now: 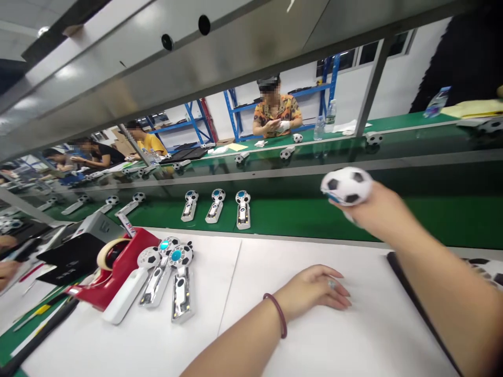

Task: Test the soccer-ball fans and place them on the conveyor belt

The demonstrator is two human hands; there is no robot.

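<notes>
Nearest the camera, the right forearm [444,283] extends to the right hand [379,212], its fingers closed around a football-headed device [349,184] over the green belt [291,214]. The left hand [314,288], loosely spread and holding nothing, rests on white paper [259,272]. Three similar devices [183,293] lie beside a red tape dispenser [135,248].

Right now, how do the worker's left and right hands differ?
The left hand is down at the white sheet; the right hand is over the green surface.
The left hand is empty; the right hand holds a football-patterned gadget.
The left hand has a ring and wristband; neither shows on the right hand.
Both are gloveless.
</notes>
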